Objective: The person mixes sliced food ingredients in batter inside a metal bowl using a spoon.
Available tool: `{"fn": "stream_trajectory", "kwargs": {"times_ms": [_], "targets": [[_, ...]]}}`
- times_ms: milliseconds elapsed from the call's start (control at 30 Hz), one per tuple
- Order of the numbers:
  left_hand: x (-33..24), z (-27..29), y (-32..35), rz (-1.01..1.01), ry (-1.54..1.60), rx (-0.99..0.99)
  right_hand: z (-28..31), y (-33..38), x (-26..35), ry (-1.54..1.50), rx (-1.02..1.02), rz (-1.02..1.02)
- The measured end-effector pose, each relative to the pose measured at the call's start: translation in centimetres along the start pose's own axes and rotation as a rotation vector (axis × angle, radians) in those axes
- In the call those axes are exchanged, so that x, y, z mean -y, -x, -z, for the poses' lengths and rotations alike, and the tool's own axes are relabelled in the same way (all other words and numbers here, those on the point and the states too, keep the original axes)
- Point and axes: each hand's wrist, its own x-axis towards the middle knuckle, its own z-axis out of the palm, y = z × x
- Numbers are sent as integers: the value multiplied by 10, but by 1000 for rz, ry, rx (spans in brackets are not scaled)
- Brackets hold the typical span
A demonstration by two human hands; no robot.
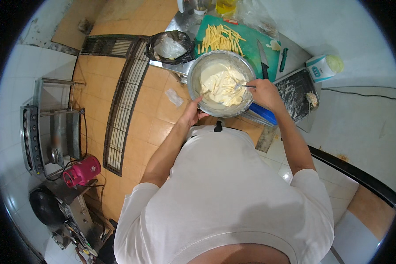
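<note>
A round metal bowl (196, 72) is in front of me at the table's edge, with creamy pale batter (211, 72) and batter-coated sticks in it. My left hand (192, 113) grips the bowl's near left rim, thumb on the edge and fingers beneath. My right hand (267, 94) is closed around the handle of a thin metal utensil (243, 86) whose head dips into the mixture; whether it is a fork or a spoon I cannot tell. Just behind the bowl lies a green cutting board (251, 31) with a heap of pale yellow cut sticks (220, 38).
A black-handled knife (263, 57) rests on the board, a green-handled tool (284, 60) beside it. To the right are a floury dark tray (290, 94) and a white container (321, 68). A black plastic bag (152, 49) sits left of the bowl. A floor grate (123, 105) runs further left.
</note>
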Motion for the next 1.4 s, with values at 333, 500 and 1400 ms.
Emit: {"fn": "stream_trajectory", "kwargs": {"times_ms": [333,500,1400], "targets": [[5,3,-12,-9,25,3,-52,10,2,116,18,13],[4,2,-10,14,8,-14,-60,4,9,138,-28,-59],[10,6,-13,23,52,-7,-75,41,52,38,-72,-22]]}}
